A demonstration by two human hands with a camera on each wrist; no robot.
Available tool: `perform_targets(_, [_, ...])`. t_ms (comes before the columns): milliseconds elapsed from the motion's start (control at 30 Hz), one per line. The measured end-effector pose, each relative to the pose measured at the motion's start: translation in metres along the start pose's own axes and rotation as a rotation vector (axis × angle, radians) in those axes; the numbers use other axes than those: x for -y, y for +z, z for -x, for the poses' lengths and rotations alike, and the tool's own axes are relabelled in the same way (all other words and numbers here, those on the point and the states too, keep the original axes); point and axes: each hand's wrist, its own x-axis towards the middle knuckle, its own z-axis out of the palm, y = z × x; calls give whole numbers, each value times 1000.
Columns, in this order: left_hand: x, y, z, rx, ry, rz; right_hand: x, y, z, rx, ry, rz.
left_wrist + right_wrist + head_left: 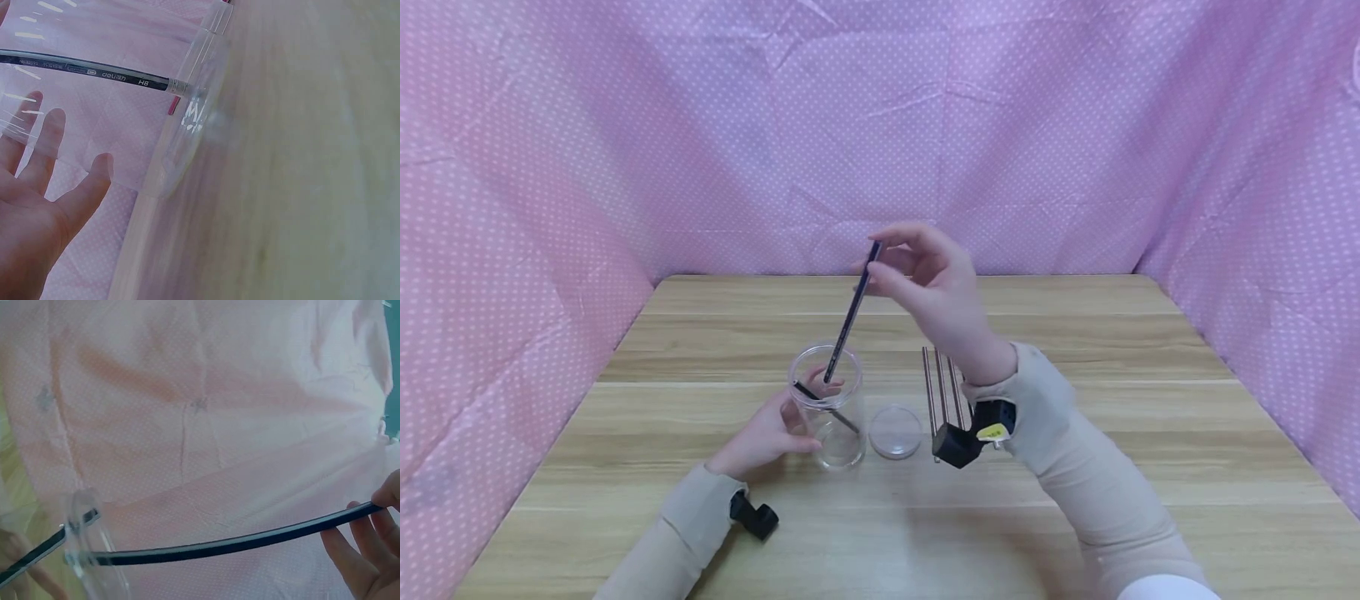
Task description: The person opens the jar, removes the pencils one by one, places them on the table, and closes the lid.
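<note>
My left hand (769,431) holds a clear plastic jar (840,454), thumb in front and fingers round its far side. Inside it leans a dark pencil (94,70), with "deli" and "HB" printed on it in the left wrist view. My right hand (936,287) pinches a second dark pencil (853,312) near its upper end. That pencil slants down, its lower end at the jar's mouth. In the right wrist view, the held pencil (212,548) runs from the fingertips to the jar's rim (106,531).
A round clear lid (896,432) lies flat just right of the jar. Several more pencils (942,392) lie side by side beyond it, partly hidden by my right wrist. The wooden table (640,467) meets a pink dotted cloth (850,125) at the back and sides.
</note>
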Motion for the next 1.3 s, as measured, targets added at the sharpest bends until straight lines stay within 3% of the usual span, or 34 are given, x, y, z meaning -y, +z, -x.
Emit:
perform_targets(200, [-3,-1,1,6,12,-49,1,-9,-3,-108,83,-111])
perform_targets(500, [-2,0,2,-39,-82,-102,-9,-23,-5,-228,175,-219])
perform_targets(667, [-3,1,2,-50,-102,-65,-18,-36,-5,-293,242,-285])
perform_targets(1133, [0,0,-1,-30,-64,-56,-32,-70,5,-404,364,-385])
perform_targets(1300, [0,0,0,-24,-43,-44,-36,-81,9,-443,406,-468])
